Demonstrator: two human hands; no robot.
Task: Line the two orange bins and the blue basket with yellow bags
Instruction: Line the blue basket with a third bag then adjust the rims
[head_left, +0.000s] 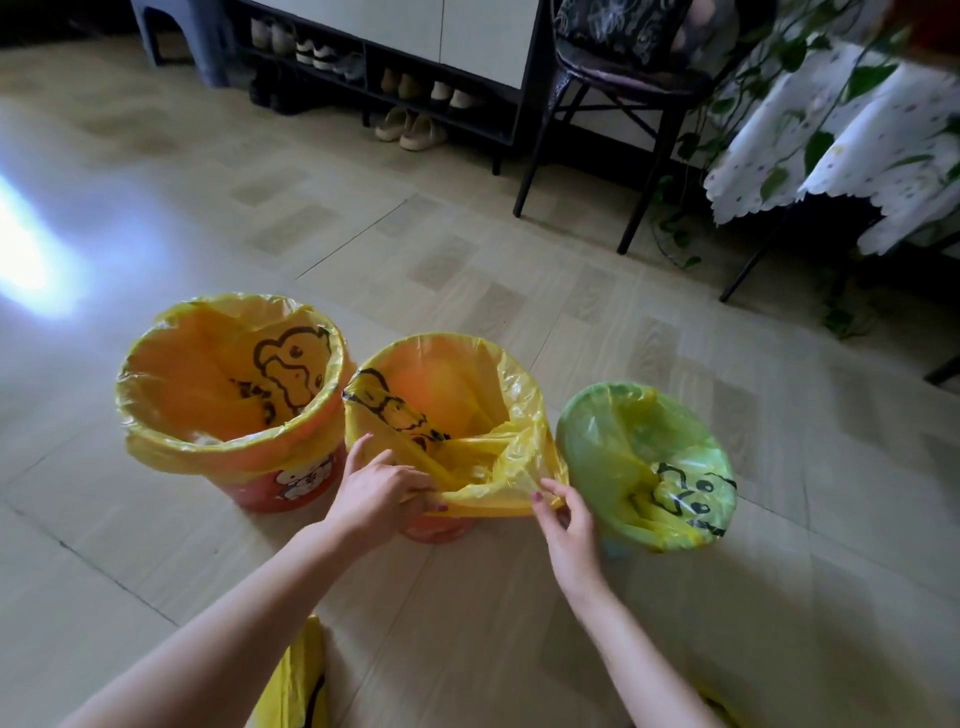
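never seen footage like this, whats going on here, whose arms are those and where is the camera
There is no machine here. The one picture comes from a wide-angle camera worn on a person's head, looking down at their own bare arms. Three containers stand on the floor: the left orange bin, already lined; the middle orange bin; and the blue basket, whose yellow bag looks green over it. The left hand and right hand pinch the middle bag at the near rim. Spare yellow bags lie by the person.
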